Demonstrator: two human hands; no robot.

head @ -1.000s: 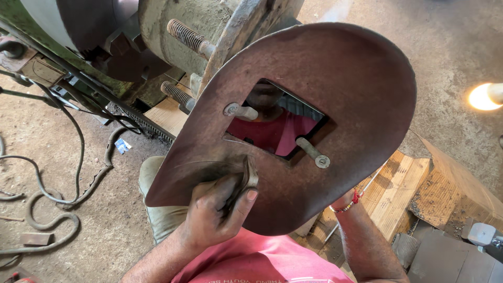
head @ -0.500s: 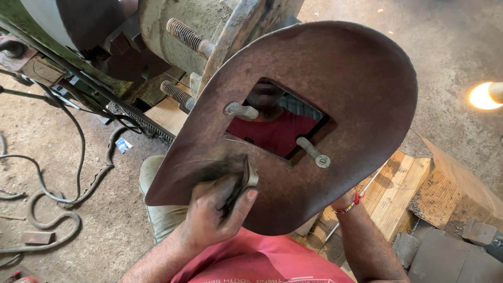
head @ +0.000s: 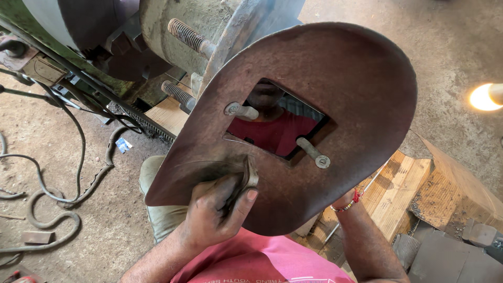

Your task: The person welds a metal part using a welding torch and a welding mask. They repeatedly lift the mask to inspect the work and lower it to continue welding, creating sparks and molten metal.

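A brown hand-held welding shield point(head: 325, 84) fills the middle of the view, its inner side toward me. Its dark rectangular glass window point(head: 275, 126) is held by two metal clips and reflects a person in a red shirt. My left hand point(head: 215, 215) grips the shield's handle point(head: 246, 181) at its lower left. My right wrist point(head: 348, 202), with a red thread band, shows below the shield's lower right edge; the hand itself is hidden behind the shield.
A green lathe with a large grey chuck point(head: 199, 31) and threaded studs point(head: 186, 34) stands behind the shield. Cables and hoses point(head: 57, 194) lie on the dirt floor at left. Wooden blocks point(head: 398, 194) sit at right, and a lit lamp point(head: 484, 97) glows at far right.
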